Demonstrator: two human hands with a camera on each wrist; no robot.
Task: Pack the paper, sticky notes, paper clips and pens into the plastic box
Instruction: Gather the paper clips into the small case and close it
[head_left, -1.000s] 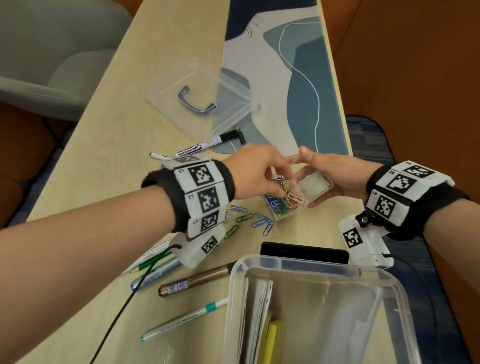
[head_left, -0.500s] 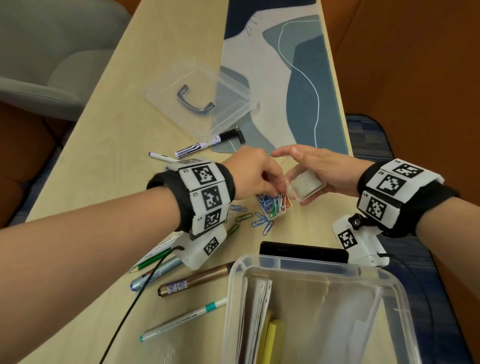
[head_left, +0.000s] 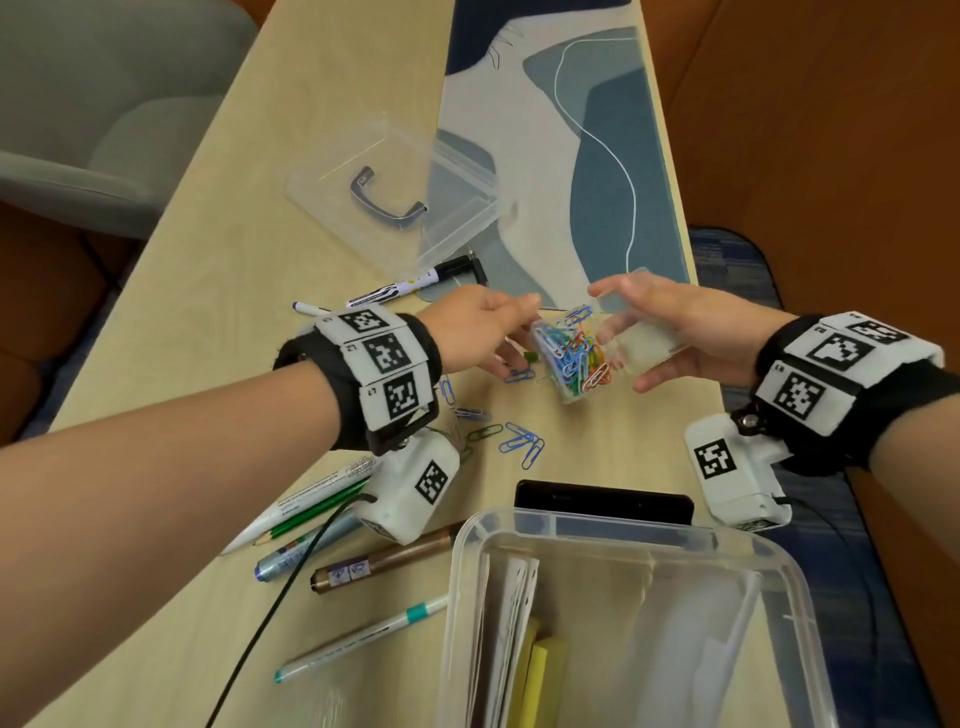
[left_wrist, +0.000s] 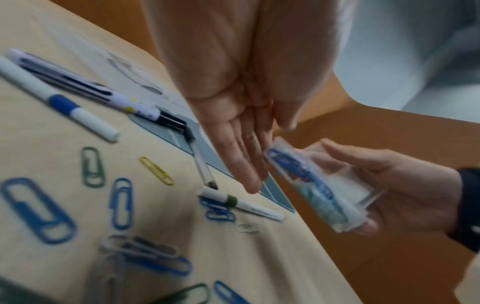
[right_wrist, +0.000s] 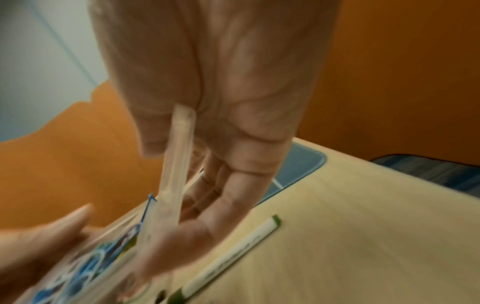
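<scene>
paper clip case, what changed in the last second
The right hand has lifted the small clear paper clip case off the table and tilted it. The left hand let go, fingers now straight beside it. Loose paper clips, pens and the plastic box stayed put.

Long narrow table (head_left: 171, 291), pale wood-look top, ran away from camera. Desk mat (head_left: 597, 171) w/ blue, teal and white abstract shapes lay along its right half. Grey upholstered chair (head_left: 104, 119) stood at far left. Orange partition (head_left: 831, 156) bounded right side; blue carpet (head_left: 727, 260) showed at its foot. Lighting even, no hard shadows.
</scene>
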